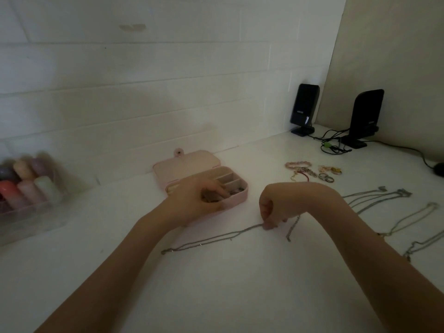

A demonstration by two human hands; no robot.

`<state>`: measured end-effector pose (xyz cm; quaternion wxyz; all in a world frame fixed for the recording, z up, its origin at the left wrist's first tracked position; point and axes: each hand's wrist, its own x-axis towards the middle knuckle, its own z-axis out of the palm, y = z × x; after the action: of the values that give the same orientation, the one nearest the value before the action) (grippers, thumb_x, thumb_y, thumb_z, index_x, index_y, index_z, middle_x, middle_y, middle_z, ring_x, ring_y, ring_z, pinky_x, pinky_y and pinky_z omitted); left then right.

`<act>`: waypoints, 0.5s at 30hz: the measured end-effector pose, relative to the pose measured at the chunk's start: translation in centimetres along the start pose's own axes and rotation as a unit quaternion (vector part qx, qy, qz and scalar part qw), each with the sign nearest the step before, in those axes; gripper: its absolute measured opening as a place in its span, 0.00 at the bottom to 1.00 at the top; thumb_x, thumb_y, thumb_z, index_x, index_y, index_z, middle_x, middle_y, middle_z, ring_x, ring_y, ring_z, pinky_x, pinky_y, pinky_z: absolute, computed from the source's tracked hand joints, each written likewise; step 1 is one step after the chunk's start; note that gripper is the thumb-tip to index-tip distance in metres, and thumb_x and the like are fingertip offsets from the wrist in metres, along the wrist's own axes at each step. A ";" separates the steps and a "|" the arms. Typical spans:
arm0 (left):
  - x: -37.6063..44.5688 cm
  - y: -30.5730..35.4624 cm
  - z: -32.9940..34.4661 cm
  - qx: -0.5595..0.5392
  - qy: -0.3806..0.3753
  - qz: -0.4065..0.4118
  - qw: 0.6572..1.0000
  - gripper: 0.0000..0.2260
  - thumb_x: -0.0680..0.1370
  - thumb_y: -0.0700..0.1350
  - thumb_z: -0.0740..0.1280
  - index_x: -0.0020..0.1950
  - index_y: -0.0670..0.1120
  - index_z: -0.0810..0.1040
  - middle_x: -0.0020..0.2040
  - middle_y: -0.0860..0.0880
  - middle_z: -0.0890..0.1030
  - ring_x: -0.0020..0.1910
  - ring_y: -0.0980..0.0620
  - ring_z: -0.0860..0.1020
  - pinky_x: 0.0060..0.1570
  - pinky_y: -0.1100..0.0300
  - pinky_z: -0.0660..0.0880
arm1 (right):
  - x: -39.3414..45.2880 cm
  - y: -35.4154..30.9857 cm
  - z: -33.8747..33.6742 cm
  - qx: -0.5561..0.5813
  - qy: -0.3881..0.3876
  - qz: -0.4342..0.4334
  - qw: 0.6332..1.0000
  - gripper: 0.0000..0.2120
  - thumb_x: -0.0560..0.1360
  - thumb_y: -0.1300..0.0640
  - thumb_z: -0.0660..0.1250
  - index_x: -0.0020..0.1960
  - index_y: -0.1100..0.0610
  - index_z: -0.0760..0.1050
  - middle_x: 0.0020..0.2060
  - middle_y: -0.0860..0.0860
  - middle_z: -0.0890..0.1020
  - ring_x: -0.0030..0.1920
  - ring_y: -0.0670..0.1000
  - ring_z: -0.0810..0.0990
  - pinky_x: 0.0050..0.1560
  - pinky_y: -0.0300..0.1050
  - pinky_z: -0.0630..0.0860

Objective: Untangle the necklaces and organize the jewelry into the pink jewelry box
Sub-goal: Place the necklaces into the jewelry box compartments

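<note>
I see a pink box point(234, 200), a silver chain point(216, 239) at my right fingertips point(268, 225), black speakers point(304, 109), and a white table point(216, 284).

Two black speakers point(304, 109) point(365, 117) are standing in the far right corner, their cables point(332, 140) trailing across the white table point(228, 284); a clear box of pastel bottles point(26, 188) is sitting at left; a dark mouse point(439, 168) is lying at right edge.

left hand point(192, 200) reaching forward, right hand point(274, 210) curled, pinching
</note>
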<state>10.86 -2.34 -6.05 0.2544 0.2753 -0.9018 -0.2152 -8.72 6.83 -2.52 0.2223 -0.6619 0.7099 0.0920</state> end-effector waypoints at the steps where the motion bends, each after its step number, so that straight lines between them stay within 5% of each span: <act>1: 0.0 0.0 -0.1 -0.009 -0.006 -0.003 1.000 0.09 0.69 0.44 0.76 0.47 0.54 0.84 0.45 0.67 0.77 0.44 0.74 0.73 0.44 0.83 0.63 | 0.0 0.1 0.1 0.011 0.005 -0.004 1.000 0.06 0.72 0.51 0.72 0.40 0.53 0.78 0.33 0.46 0.79 0.31 0.42 0.76 0.40 0.40 0.74; 8: -0.2 0.4 -0.6 -0.011 -0.040 -0.038 0.998 0.16 0.67 0.43 0.75 0.32 0.65 0.77 0.47 0.70 0.77 0.47 0.74 0.74 0.44 0.81 0.66 | -0.7 0.4 0.7 0.138 0.059 -0.064 0.987 0.05 0.73 0.58 0.69 0.38 0.53 0.77 0.34 0.47 0.83 0.30 0.38 0.79 0.30 0.31 0.73; 13: -0.5 1.0 -0.4 -0.004 -0.066 0.017 0.998 0.15 0.65 0.40 0.76 0.34 0.61 0.79 0.52 0.70 0.74 0.50 0.77 0.71 0.51 0.78 0.66 | -1.0 -0.2 -0.1 0.415 0.159 -0.212 0.871 0.03 0.72 0.65 0.70 0.44 0.63 0.76 0.35 0.56 0.85 0.34 0.52 0.84 0.35 0.41 0.80; 15: -0.4 1.4 0.0 -0.021 -0.003 0.058 0.998 0.11 0.66 0.39 0.75 0.42 0.55 0.83 0.53 0.69 0.73 0.52 0.72 0.72 0.53 0.77 0.66 | -1.0 -0.7 -0.2 0.483 0.207 -0.243 0.816 0.04 0.71 0.68 0.70 0.44 0.63 0.76 0.33 0.56 0.84 0.32 0.52 0.82 0.36 0.43 0.81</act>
<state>10.59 -1.01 -5.47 0.2690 0.2169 -0.9123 -0.2197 -8.00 7.60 -1.79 0.3761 -0.6243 0.5083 -0.4587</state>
